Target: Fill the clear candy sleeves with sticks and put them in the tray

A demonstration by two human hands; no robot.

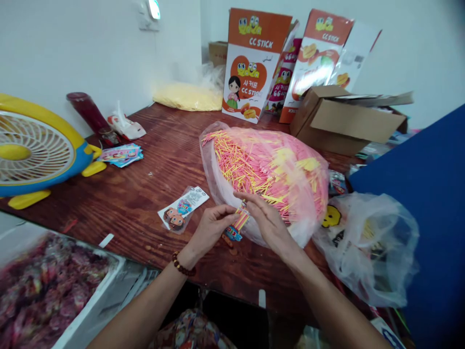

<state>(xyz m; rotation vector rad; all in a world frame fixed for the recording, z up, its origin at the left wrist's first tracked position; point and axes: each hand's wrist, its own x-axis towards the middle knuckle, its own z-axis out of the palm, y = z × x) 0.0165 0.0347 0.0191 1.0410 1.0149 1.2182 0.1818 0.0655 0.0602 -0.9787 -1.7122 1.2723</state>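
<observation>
My left hand [217, 224], with a beaded bracelet at the wrist, pinches a small clear packet [240, 220] of pink and yellow sticks with a blue printed label. My right hand [267, 220] is beside the packet's upper end, its fingers extended and close together against it. Just beyond my hands lies a large clear bag [261, 169], open toward the left and full of pink and yellow sticks. Left of my left hand, printed packets [183, 209] lie flat on the dark wooden table [163, 145].
A yellow and blue fan [36, 145], a dark red bottle [87, 111] and printed sachets [121, 154] are at the left. Printed boxes [250, 63] and an open carton [348, 118] stand behind. A plastic bag [370, 247] lies right; a filled bin [51, 286] sits lower left.
</observation>
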